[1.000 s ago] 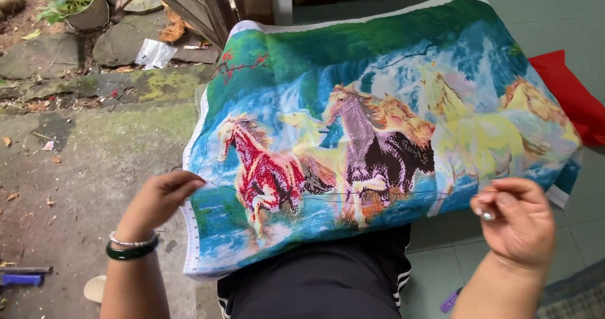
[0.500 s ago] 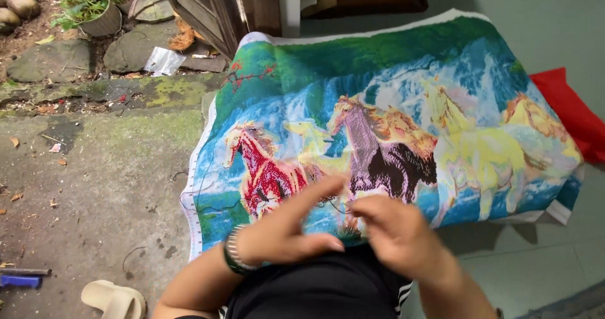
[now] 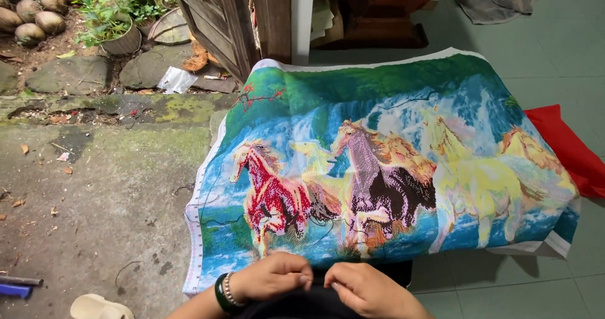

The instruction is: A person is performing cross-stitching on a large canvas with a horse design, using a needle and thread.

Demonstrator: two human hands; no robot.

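Far left w/ the coconuts (image 3: pixel 31 20) piled in the dirt, next to a potted plant (image 3: pixel 116 32). A crumpled whitish wrapper (image 3: pixel 176 79) lies on the stones by the wooden door (image 3: pixel 220 23), can't make out any print. Bottom left there's a blue tool handle (image 3: pixel 14 290) and a pale sandal (image 3: pixel 97 307) on the concrete.

Middle: our big cross-stitch canvas (image 3: pixel 378 161) w/ running horses (red, purple/black, yellow) on a blue-green waterfall bg, spread over our lap; its near edge meets our hands. Red cushion (image 3: pixel 570 149) pokes out behind on the right, grey cloth (image 3: pixel 498 1) on the tiles top right.

Our left hand (image 3: pixel 271 276), w/ dark bangle + beaded bracelet at the wrist, is curled nearly closed, fingertips pinched at the canvas's bottom edge. Right hand (image 3: pixel 368 290) is curled the same, fingertips almost touching the left's. Whether either pinches a needle or thread, can't tell. Both forearms come in low from the bottom, hands knuckles up.
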